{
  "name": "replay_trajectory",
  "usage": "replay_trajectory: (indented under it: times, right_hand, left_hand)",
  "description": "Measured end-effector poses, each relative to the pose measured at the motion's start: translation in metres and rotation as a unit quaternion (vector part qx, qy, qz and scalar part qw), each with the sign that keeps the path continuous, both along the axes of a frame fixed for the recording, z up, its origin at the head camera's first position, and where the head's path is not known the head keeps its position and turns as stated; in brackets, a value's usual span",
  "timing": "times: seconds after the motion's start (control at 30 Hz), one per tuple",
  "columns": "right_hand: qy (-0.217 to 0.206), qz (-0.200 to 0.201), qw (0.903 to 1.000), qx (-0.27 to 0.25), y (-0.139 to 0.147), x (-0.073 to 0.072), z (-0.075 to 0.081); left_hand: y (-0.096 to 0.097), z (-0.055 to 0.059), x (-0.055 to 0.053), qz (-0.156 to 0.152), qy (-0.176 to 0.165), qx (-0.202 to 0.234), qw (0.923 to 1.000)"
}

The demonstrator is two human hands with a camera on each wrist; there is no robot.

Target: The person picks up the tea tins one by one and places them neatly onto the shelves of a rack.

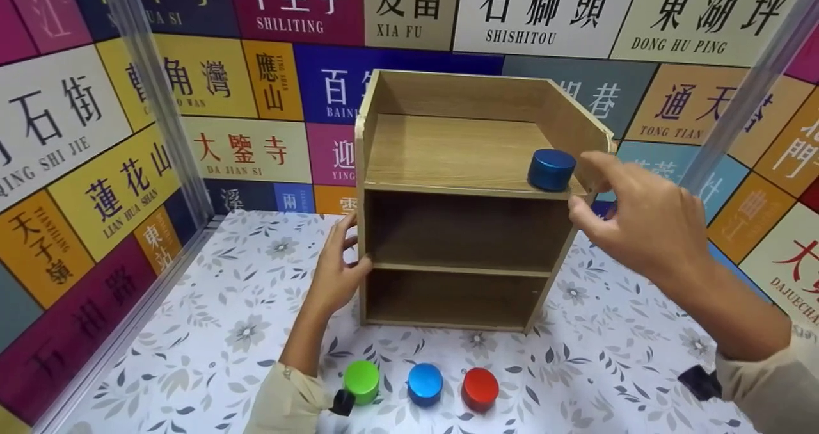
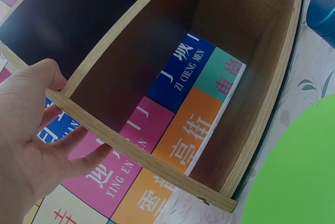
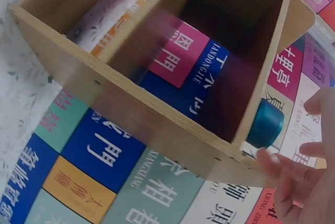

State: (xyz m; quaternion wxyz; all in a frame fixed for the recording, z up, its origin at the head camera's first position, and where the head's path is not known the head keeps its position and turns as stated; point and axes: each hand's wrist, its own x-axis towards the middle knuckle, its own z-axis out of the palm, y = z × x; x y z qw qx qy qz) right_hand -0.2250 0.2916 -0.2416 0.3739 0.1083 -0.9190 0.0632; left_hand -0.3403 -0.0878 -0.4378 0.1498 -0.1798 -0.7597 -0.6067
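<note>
A small wooden shelf unit (image 1: 441, 146) stands upright, with an open top tray and two compartments below. My left hand (image 1: 336, 274) grips its left side panel. In the left wrist view the thumb lies on the front edge by the middle board, with the other fingers outside the panel. A dark blue round tin (image 1: 551, 169) sits at the front right corner of the top tray. Just right of it is my right hand (image 1: 659, 216), thumb and fingers apart. The right wrist view shows a gap between those fingers and the tin (image 3: 267, 123).
In front of the shelf, a green tin (image 1: 361, 381), a lighter blue tin (image 1: 425, 384) and a red tin (image 1: 480, 389) stand in a row on the flower-patterned cloth (image 1: 246, 331). Colourful sign-printed walls (image 1: 544, 11) close in behind and at both sides, with metal posts (image 1: 153, 95) at the corners.
</note>
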Motion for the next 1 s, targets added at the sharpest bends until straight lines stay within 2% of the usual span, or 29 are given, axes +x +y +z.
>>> replay_trajectory:
  times: [0.13, 0.27, 0.43, 0.57, 0.8, 0.87, 1.0]
  right_hand:
    - [0.011, 0.019, 0.9997, 0.005, 0.003, 0.006, -0.02]
    - [0.016, 0.058, 0.9976, 0.035, 0.002, 0.01, -0.046]
    - [0.007, 0.117, 0.99, 0.079, -0.005, 0.013, -0.091]
    - [-0.009, 0.146, 0.985, 0.091, -0.013, 0.016, -0.13]
    - [-0.028, 0.18, 0.9777, 0.105, -0.025, 0.022, -0.184]
    - [-0.034, 0.184, 0.9767, 0.105, -0.028, 0.024, -0.195]
    - [-0.049, 0.191, 0.975, 0.103, -0.032, 0.027, -0.211]
  left_hand:
    - [-0.001, -0.001, -0.001, -0.005, 0.011, 0.005, 0.9999]
    - [-0.002, -0.002, -0.002, -0.016, 0.025, 0.016, 0.9994]
    - [0.0, -0.001, -0.002, -0.015, 0.017, 0.021, 0.9995]
    - [0.002, 0.002, 0.0, -0.011, 0.005, 0.021, 0.9997]
    - [0.005, 0.02, 0.017, -0.016, -0.003, 0.026, 0.9995]
    - [0.004, 0.023, 0.021, -0.016, -0.002, 0.024, 0.9996]
    - [0.004, 0.024, 0.022, -0.012, 0.0, 0.022, 0.9997]
